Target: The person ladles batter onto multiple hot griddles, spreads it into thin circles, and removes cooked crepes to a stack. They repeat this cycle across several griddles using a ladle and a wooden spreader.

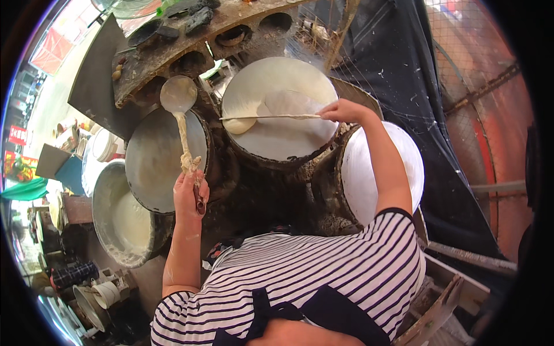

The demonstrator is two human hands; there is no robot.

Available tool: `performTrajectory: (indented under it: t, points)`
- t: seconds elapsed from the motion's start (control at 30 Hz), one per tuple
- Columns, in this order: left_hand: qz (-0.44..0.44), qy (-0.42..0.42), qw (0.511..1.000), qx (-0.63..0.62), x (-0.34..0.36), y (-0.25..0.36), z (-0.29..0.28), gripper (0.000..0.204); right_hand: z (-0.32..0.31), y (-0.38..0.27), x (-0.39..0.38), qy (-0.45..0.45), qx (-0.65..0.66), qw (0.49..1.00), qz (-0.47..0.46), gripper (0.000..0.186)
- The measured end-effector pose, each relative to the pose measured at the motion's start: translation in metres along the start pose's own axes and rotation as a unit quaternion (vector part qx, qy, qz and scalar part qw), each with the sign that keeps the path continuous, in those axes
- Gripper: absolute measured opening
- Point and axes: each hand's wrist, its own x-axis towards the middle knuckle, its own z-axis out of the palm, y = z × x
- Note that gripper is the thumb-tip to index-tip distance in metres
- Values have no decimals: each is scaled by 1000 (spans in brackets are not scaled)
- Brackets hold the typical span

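My left hand (pixel 188 190) is closed around the batter-crusted handle of a ladle (pixel 179 94). The ladle's round bowl is up above the far edge of the left round griddle (pixel 151 151). Over the middle griddle (pixel 268 144) my right hand (pixel 344 111) grips one end of a long thin stick (pixel 271 117), which lies level across from right to left. Pale batter (pixel 277 72) coats that griddle's far part, with a rounded lump of it (pixel 239 125) under the stick's left end. Whether the stick touches the surface, I cannot tell.
A large basin of pale batter (pixel 130 225) stands at the left. To the right, beneath my forearm, is a third round white surface (pixel 384 173). Behind the griddles runs a sooty ledge with round holes (pixel 234 36). A black sheet (pixel 386 57) hangs at the right.
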Motion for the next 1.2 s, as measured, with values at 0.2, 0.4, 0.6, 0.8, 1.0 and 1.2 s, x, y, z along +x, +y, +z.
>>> performTrajectory:
  t: [0.2, 0.4, 0.6, 0.8, 1.0, 1.2]
  points:
    - [-39, -64, 997, 2, 11, 12, -36, 17, 142, 17, -97, 289, -18, 955, 56, 27]
    - [-73, -109, 991, 36, 16, 32, -73, 17, 302, -122, 14, 179, 550, 815, 27, 22]
    - [-83, -132, 983, 98, 13, 53, -90, 21, 377, -185, 80, 274, 682, 678, 18, 39]
    - [-99, -161, 976, 107, 17, 51, -101, 23, 400, -194, 43, 311, 670, 673, 33, 40]
    - [-99, -166, 972, 134, 20, 43, -93, 24, 383, -172, 80, 322, 558, 760, 90, 45]
    - [-118, -190, 969, 105, 21, 35, -82, 19, 391, -159, 12, 311, 646, 691, 96, 44]
